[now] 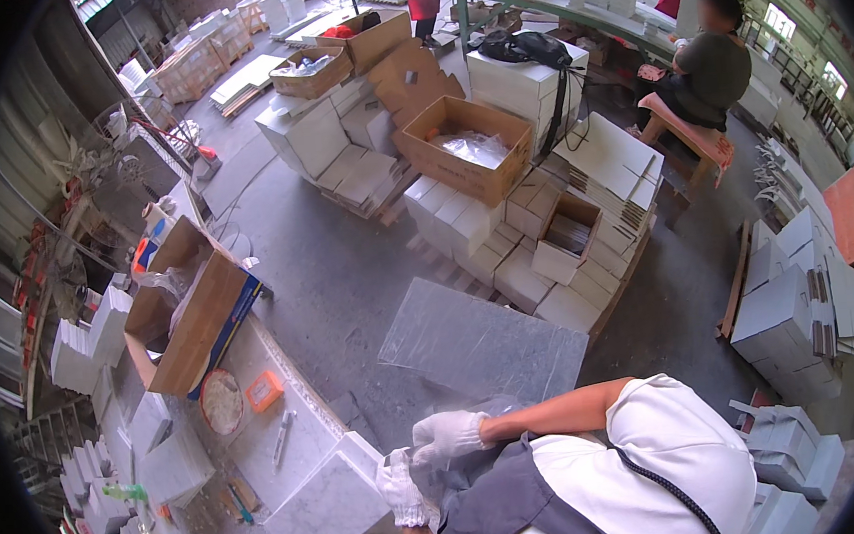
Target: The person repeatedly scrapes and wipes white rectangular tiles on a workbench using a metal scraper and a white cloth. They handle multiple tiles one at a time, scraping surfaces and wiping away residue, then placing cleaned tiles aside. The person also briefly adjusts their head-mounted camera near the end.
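My right hand (448, 435), in a white knit glove, reaches in from the right with its fingers curled. Its fingertips meet my left hand (400, 488), also gloved in white. What the right fingers hold, if anything, is hidden. The left hand points up beside the edge of a white, grey-veined marble tile (330, 501) on the work table; its fingers cannot be made out, nor whether it grips the tile. On the table (294, 428) lie a white marker-like stick (282, 437), an orange box (265, 390) and a round red-rimmed bowl (222, 402) with pale contents.
An open cardboard box (184, 306) stands on the table's far end. Stacked tiles (177, 467) line its left side. Ahead, a grey sheet (483, 338) lies before a pallet of white boxes (532, 269). A person (707, 69) sits at the back right.
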Demonstrator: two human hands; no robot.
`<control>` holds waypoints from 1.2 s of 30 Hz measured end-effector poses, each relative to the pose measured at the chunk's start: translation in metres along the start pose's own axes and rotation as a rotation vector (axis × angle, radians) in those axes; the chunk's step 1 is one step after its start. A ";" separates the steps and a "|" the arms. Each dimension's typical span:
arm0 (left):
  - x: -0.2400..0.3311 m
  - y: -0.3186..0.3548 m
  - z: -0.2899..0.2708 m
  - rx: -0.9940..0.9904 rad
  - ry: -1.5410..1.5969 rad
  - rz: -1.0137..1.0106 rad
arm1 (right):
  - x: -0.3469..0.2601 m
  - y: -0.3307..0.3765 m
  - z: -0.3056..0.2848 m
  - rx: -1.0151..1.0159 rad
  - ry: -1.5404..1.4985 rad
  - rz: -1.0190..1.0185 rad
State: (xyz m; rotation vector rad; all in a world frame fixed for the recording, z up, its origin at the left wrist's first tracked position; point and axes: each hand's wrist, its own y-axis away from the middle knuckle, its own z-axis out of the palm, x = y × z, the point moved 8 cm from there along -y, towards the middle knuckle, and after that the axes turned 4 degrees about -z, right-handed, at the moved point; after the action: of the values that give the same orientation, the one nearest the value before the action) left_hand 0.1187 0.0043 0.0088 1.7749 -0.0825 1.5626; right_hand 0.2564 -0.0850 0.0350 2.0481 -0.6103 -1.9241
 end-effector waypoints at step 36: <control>-0.017 -0.031 -0.017 0.072 -0.271 0.089 | 0.018 -0.013 -0.008 0.127 -0.009 -0.173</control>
State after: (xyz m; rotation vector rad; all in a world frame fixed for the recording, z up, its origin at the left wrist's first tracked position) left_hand 0.1164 0.0289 -0.0221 2.0564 -0.2421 1.3917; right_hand 0.2663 -0.0827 0.0134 2.2382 -0.5889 -2.0384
